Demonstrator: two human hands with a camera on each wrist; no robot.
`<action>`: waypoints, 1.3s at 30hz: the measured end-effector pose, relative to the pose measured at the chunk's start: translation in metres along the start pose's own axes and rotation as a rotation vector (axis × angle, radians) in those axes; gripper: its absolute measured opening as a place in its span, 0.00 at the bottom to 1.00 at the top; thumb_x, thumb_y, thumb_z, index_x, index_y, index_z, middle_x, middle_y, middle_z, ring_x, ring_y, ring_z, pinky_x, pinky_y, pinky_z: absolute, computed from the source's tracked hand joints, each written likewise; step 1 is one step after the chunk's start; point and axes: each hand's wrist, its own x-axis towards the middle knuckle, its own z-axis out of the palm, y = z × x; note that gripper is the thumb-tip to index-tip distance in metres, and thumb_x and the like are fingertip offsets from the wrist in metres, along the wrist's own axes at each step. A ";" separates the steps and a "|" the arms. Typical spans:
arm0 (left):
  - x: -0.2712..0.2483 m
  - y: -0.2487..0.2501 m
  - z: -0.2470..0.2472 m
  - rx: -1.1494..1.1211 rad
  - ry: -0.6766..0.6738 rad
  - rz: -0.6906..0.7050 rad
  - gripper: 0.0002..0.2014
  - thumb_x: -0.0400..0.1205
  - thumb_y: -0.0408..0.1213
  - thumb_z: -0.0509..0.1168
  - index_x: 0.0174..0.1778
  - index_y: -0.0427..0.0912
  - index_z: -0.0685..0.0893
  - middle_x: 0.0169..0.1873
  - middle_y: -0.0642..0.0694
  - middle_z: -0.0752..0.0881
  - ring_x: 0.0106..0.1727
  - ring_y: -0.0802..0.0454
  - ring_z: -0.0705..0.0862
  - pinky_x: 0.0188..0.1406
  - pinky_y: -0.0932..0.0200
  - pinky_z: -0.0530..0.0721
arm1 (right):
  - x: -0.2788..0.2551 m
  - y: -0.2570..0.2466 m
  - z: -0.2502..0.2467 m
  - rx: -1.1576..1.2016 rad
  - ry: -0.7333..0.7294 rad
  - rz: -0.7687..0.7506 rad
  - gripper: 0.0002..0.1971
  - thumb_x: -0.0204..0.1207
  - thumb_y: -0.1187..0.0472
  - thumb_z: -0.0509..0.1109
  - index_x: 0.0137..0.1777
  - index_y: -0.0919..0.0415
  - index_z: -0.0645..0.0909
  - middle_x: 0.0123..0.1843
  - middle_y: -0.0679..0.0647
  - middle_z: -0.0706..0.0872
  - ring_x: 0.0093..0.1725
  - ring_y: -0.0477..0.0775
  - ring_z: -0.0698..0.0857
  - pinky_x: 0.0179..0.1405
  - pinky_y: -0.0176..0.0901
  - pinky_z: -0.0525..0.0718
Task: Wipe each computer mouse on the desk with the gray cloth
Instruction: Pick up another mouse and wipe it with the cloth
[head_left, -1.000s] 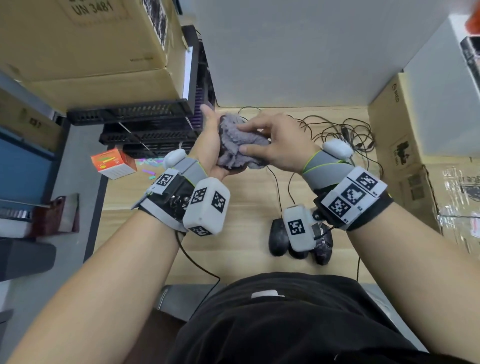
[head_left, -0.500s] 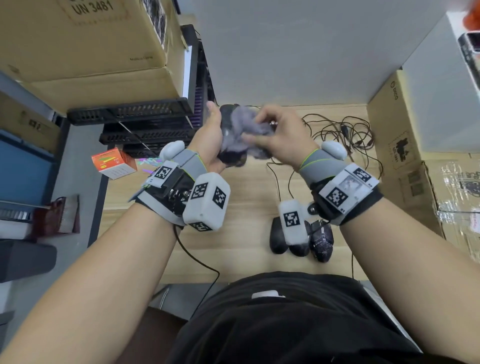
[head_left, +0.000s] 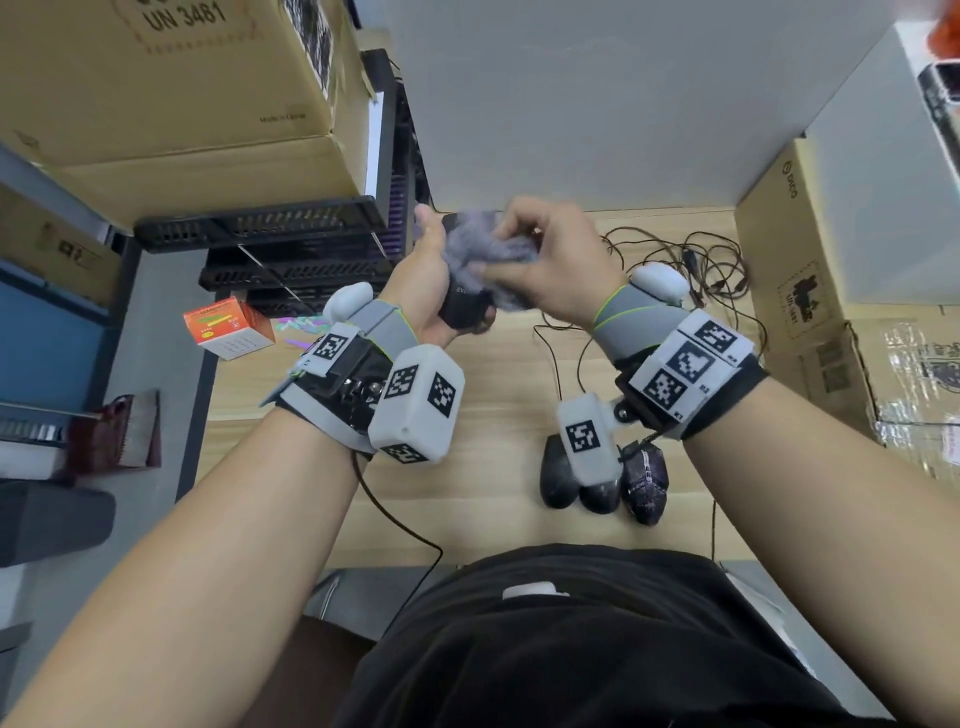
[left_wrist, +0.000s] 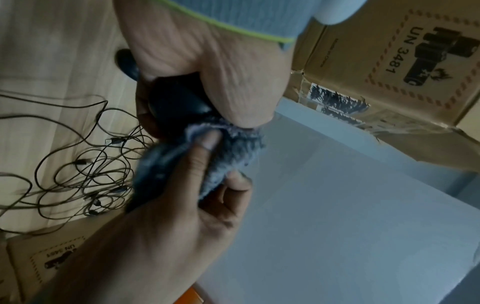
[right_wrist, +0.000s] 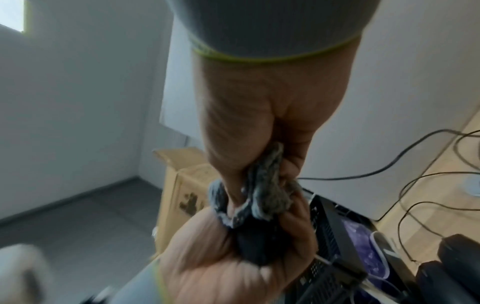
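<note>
My left hand (head_left: 431, 270) grips a black computer mouse (head_left: 460, 306) and holds it above the wooden desk (head_left: 498, 374). My right hand (head_left: 545, 254) clutches the bunched gray cloth (head_left: 488, 247) and presses it on the mouse's far end. The left wrist view shows the mouse (left_wrist: 176, 98) in my left palm (left_wrist: 207, 67), with the cloth (left_wrist: 233, 156) pinched by my right fingers (left_wrist: 207, 142). In the right wrist view the cloth (right_wrist: 267, 195) sits between both hands over the mouse (right_wrist: 254, 246). Three more dark mice (head_left: 558, 478) (head_left: 600, 493) (head_left: 644, 483) lie side by side near the desk's front edge.
A tangle of black cables (head_left: 691, 265) lies at the back right of the desk. Cardboard boxes (head_left: 800, 270) stand on the right and another one (head_left: 171, 93) at upper left. Stacked black trays (head_left: 270, 223) and a small orange-white box (head_left: 228, 327) sit on the left.
The cloth, which covered the whole mouse, has slid to its far end, and the mouse's near end now shows. Both hands stayed together above the desk.
</note>
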 end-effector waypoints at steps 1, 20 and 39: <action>0.002 0.000 -0.001 -0.035 -0.012 -0.007 0.39 0.87 0.69 0.37 0.57 0.38 0.81 0.46 0.35 0.86 0.34 0.44 0.86 0.29 0.55 0.89 | -0.002 -0.005 0.005 -0.013 -0.101 -0.065 0.17 0.59 0.54 0.83 0.32 0.45 0.74 0.32 0.43 0.80 0.33 0.45 0.76 0.36 0.41 0.76; 0.013 0.013 -0.020 0.027 -0.064 0.024 0.49 0.76 0.77 0.51 0.81 0.40 0.73 0.69 0.35 0.85 0.66 0.34 0.87 0.55 0.42 0.87 | 0.005 0.007 -0.011 0.134 0.054 0.058 0.21 0.58 0.62 0.87 0.31 0.46 0.75 0.33 0.42 0.78 0.36 0.46 0.76 0.39 0.43 0.80; 0.006 0.020 -0.020 -0.026 -0.002 -0.002 0.41 0.83 0.72 0.49 0.73 0.39 0.83 0.64 0.36 0.89 0.59 0.36 0.90 0.53 0.35 0.89 | -0.002 0.003 -0.006 0.108 -0.077 -0.007 0.24 0.58 0.67 0.87 0.31 0.48 0.71 0.31 0.41 0.75 0.29 0.33 0.72 0.32 0.27 0.71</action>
